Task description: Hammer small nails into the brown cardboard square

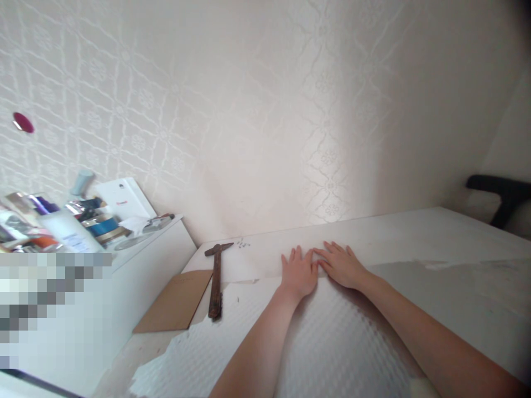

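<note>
My left hand (pixel 297 271) and my right hand (pixel 341 264) lie flat side by side, fingers stretched out, on the far edge of a white textured sheet (pixel 323 342) spread over a pale board (pixel 415 237). The two hands touch at the thumbs and hold nothing. An old hammer (pixel 216 279) with a dark wooden handle lies to the left of my left hand, its head pointing away. A few small nails (pixel 241 243) lie on the board just beyond the hammer's head.
A brown cardboard piece (pixel 176 301) lies left of the hammer, over the board's edge. A white cabinet (pixel 161 249) at left carries bottles, tape rolls and a white box (pixel 122 198). Patterned wallpaper (pixel 249 110) covers the wall behind. A dark chair armrest (pixel 501 190) shows at right.
</note>
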Demonstrator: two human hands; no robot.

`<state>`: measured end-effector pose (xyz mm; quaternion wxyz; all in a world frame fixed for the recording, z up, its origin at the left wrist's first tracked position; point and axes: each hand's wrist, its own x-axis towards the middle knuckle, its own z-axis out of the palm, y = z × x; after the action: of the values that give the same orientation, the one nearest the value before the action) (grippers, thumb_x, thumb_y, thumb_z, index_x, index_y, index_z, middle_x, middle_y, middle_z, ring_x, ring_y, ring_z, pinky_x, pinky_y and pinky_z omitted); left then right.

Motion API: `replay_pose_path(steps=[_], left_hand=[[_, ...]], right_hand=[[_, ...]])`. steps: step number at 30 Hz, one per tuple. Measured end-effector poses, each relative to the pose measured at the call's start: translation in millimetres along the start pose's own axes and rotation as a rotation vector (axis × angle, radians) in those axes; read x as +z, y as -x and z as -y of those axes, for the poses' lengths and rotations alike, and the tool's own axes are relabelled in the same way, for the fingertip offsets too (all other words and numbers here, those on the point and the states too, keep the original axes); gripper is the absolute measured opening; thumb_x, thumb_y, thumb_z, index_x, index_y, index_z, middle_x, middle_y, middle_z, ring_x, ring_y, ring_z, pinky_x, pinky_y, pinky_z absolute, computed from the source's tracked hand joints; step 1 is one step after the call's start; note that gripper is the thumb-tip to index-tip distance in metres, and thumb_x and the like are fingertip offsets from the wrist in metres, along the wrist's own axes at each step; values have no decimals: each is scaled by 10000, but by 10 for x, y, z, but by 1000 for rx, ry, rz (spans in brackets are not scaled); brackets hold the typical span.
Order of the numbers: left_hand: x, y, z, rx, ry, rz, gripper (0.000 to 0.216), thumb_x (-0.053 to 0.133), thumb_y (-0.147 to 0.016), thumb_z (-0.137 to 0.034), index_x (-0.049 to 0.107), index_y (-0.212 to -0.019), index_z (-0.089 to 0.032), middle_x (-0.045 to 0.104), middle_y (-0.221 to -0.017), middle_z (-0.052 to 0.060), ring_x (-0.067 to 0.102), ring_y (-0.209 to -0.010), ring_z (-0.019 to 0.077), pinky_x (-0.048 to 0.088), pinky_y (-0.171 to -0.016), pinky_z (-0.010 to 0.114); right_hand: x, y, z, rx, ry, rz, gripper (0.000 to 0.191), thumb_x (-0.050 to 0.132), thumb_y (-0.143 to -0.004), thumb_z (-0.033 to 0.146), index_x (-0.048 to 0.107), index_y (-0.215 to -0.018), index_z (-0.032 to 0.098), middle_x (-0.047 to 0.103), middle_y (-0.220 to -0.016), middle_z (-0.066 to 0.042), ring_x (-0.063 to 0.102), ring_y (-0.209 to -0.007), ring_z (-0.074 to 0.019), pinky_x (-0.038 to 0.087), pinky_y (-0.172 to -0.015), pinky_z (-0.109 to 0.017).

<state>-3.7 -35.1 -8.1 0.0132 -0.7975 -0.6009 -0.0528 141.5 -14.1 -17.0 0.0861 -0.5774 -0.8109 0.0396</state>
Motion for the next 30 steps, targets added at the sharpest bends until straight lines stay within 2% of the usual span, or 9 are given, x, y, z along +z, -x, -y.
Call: replay_pose_path(steps=[30], left_hand=[[-18,8,-8,-5,-20,19,534,104,-943,-429,278,-1415,-246,279,-1482,141,243,-1366,292,216,-1068,545]], right_hand=[[26,-2,-6,7,-11,-14,517,243,-916,372,390,-1396,247,319,-1471,-134,257,-1347,-311,207,-1041,-557]])
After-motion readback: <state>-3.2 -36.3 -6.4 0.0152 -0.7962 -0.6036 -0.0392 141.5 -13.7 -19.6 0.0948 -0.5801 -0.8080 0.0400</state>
